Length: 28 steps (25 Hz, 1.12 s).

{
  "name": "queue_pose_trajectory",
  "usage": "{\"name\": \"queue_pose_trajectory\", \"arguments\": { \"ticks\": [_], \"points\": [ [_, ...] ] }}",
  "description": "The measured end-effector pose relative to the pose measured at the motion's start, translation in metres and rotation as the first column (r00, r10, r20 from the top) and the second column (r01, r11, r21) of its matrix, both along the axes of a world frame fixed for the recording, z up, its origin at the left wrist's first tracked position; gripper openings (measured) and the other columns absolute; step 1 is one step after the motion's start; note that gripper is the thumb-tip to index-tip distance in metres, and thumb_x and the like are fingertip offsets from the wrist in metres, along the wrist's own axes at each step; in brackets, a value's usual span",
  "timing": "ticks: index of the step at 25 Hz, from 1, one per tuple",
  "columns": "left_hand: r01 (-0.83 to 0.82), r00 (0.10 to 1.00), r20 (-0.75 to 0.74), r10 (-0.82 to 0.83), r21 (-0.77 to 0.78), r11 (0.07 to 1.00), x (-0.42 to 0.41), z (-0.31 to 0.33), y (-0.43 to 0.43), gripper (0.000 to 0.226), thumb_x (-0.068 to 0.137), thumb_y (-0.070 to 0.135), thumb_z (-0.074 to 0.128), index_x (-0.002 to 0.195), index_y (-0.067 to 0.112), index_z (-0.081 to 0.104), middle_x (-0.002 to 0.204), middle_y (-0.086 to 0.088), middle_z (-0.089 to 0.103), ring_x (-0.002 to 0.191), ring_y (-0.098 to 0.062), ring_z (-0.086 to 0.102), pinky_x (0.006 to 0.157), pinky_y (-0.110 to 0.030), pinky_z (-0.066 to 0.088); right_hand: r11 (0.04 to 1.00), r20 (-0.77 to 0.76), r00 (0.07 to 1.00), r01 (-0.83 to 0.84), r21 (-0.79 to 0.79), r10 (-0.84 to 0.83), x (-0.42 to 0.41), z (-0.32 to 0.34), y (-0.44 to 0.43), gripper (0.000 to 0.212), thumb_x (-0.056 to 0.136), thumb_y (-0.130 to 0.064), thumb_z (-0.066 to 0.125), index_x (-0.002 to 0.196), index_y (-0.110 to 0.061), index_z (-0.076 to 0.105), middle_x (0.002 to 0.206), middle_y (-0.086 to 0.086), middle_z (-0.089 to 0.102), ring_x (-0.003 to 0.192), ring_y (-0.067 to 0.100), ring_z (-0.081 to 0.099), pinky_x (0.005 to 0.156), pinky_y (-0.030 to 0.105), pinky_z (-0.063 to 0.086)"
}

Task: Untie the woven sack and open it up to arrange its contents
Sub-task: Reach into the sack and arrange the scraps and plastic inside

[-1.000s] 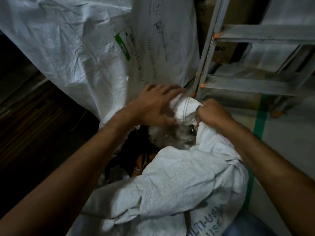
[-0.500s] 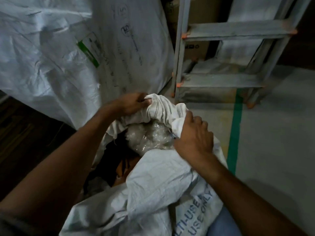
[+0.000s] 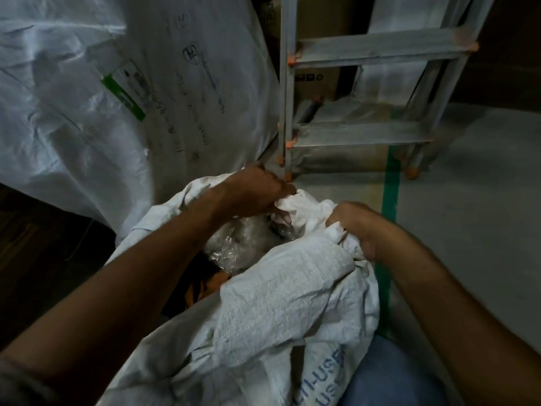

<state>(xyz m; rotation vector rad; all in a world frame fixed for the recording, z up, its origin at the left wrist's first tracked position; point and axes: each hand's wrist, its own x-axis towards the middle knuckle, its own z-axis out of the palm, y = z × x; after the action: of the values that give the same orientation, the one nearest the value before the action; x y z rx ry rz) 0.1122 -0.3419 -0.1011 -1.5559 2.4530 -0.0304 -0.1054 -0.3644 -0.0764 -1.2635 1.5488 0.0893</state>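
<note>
1. Woven sack point(image 3: 292, 312) lay on the floor point(image 3: 468, 200) before the person, beside a bigger white sack point(image 3: 87, 98) and a metal stepladder point(image 3: 366, 133); its mouth gaped, so the opening step seemed to be in hand.
2. Left hand point(image 3: 257, 191) pinched the far rim's bunched cloth; right hand point(image 3: 357, 227) clenched the near rim.
3. Inside showed crinkled clear plastic wrap point(image 3: 240, 238) and something dark with orange, unclear.
4. Next move probably called for drawing the rims apart.
</note>
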Motion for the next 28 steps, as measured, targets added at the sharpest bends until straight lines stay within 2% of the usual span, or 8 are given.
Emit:
{"name": "queue_pose_trajectory", "arguments": {
  "ticks": [4, 8, 12, 15, 17, 21, 25, 28],
  "points": [
    [-0.079, 0.936, -0.307, 0.170, 0.286, 0.955, 0.007, 0.011, -0.027, 0.034, 0.095, 0.044, 0.065, 0.111, 0.014, 0.069, 0.098, 0.001, 0.073, 0.083, -0.015, 0.064, 0.072, -0.023, 0.040, 0.652, -0.267, 0.941, -0.336, -0.680, 0.207, 0.015, 0.032, 0.035, 0.078, 0.087, -0.037, 0.071, 0.154, -0.020, 0.034, 0.155, 0.008, 0.040, 0.140, 0.031, 0.041, 0.112, 0.051, 0.039],
    [-0.147, 0.875, -0.353, 0.330, 0.457, 0.877, 0.017, 0.025, -0.040, 0.024, 0.088, 0.043, 0.073, 0.074, 0.025, 0.065, 0.071, 0.017, 0.065, 0.059, 0.004, 0.056, 0.063, -0.018, 0.039, 0.658, -0.504, 0.799, -0.576, -0.486, 0.327, 0.036, 0.001, 0.048, 0.105, 0.081, -0.058, 0.076, 0.157, -0.012, 0.021, 0.158, 0.014, 0.033, 0.141, 0.035, 0.039, 0.109, 0.056, 0.040],
    [-0.316, 0.894, -0.231, 0.383, 0.279, 0.907, 0.010, 0.016, -0.022, 0.044, 0.080, 0.062, 0.074, 0.107, 0.028, 0.067, 0.111, 0.005, 0.072, 0.100, -0.016, 0.066, 0.085, -0.032, 0.047, 0.830, -0.343, 0.902, -0.394, -0.396, 0.264, 0.013, -0.032, 0.029, 0.067, 0.087, -0.048, 0.070, 0.137, -0.014, 0.042, 0.137, 0.015, 0.055, 0.121, 0.036, 0.060, 0.091, 0.041, 0.048],
    [-0.394, 0.805, -0.474, 0.358, 0.025, 0.919, -0.025, 0.032, 0.020, 0.052, 0.083, 0.066, 0.068, 0.122, 0.032, 0.058, 0.132, 0.004, 0.054, 0.122, -0.019, 0.049, 0.099, -0.038, 0.036, 0.939, -0.182, 0.971, -0.200, -0.279, 0.153, 0.004, -0.030, 0.020, 0.050, 0.089, -0.041, 0.059, 0.129, -0.010, 0.058, 0.132, 0.016, 0.063, 0.115, 0.039, 0.062, 0.083, 0.035, 0.044],
    [-0.428, 0.697, -0.558, 0.450, 0.180, 0.886, -0.046, 0.046, 0.059, 0.065, 0.082, 0.076, 0.058, 0.127, 0.028, 0.056, 0.127, 0.006, 0.055, 0.114, -0.014, 0.053, 0.098, -0.039, 0.046, 0.978, -0.115, 0.989, -0.116, -0.174, 0.096, 0.001, -0.024, 0.016, 0.041, 0.087, -0.037, 0.058, 0.116, -0.008, 0.065, 0.122, 0.017, 0.066, 0.108, 0.039, 0.064, 0.081, 0.036, 0.045],
    [-0.454, 0.589, -0.260, 0.765, 0.677, 0.579, -0.086, 0.053, 0.143, 0.109, 0.069, 0.091, 0.053, 0.155, 0.031, 0.026, 0.146, 0.011, 0.051, 0.130, -0.018, 0.054, 0.108, -0.033, 0.042, 0.985, -0.056, 0.988, -0.147, -0.085, 0.142, -0.002, -0.012, 0.019, 0.010, 0.087, -0.013, 0.061, 0.086, -0.003, 0.062, 0.104, 0.019, 0.058, 0.097, 0.037, 0.063, 0.077, 0.036, 0.045],
    [-0.640, 0.596, -0.330, 0.732, 0.355, 0.681, -0.129, 0.020, 0.193, 0.078, 0.077, 0.075, 0.062, 0.142, 0.036, 0.045, 0.121, 0.004, 0.068, 0.113, -0.025, 0.062, 0.096, -0.037, 0.049, 0.970, -0.060, 0.976, -0.214, -0.112, 0.208, -0.017, -0.014, 0.037, 0.080, 0.091, -0.016, 0.071, 0.155, -0.010, 0.024, 0.144, 0.020, 0.044, 0.127, 0.039, 0.051, 0.101, 0.045, 0.047],
    [-0.708, 0.671, -0.408, 0.619, -0.103, 0.699, -0.162, 0.008, 0.217, 0.033, 0.075, 0.021, 0.075, 0.107, 0.023, 0.066, 0.084, -0.004, 0.067, 0.074, -0.032, 0.067, 0.054, -0.032, 0.047, 0.523, -0.262, 0.835, -0.516, -0.679, 0.484, -0.045, -0.004, 0.065, 0.089, 0.087, -0.027, 0.067, 0.160, -0.027, 0.016, 0.163, 0.007, 0.018, 0.148, 0.030, 0.021, 0.118, 0.052, 0.026]
  ]
}}
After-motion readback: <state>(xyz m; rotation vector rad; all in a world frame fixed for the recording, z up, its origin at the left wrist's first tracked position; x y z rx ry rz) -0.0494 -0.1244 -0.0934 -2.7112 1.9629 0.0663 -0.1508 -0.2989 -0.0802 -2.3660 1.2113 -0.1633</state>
